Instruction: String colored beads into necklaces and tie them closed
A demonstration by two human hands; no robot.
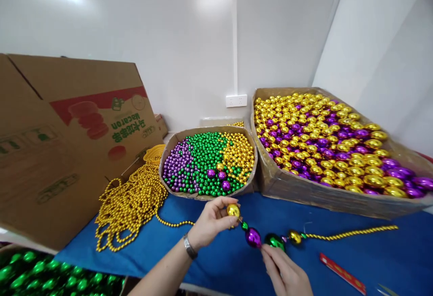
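Note:
My left hand [213, 221], with a watch at the wrist, pinches a shiny gold ball [233, 211] between thumb and fingers. A small green bead [244, 226] and a large purple ball [253, 237] follow it on the same strand. The fingertips of my right hand [286, 271] close on the strand at the purple ball's lower right side. Beyond them a large green ball [274, 241], partly hidden by that hand, and another gold ball [295, 237] lie in line. From there a gold bead chain [352, 233] stretches right over the blue cloth.
A carton of small purple, green and gold beads [208, 158] stands ahead, beside a larger box of gold and purple balls [324, 147]. Gold bead chains [131, 205] are heaped left by a cardboard box [84, 142]. A red strip [341, 272] lies right; green balls [43, 273] sit lower left.

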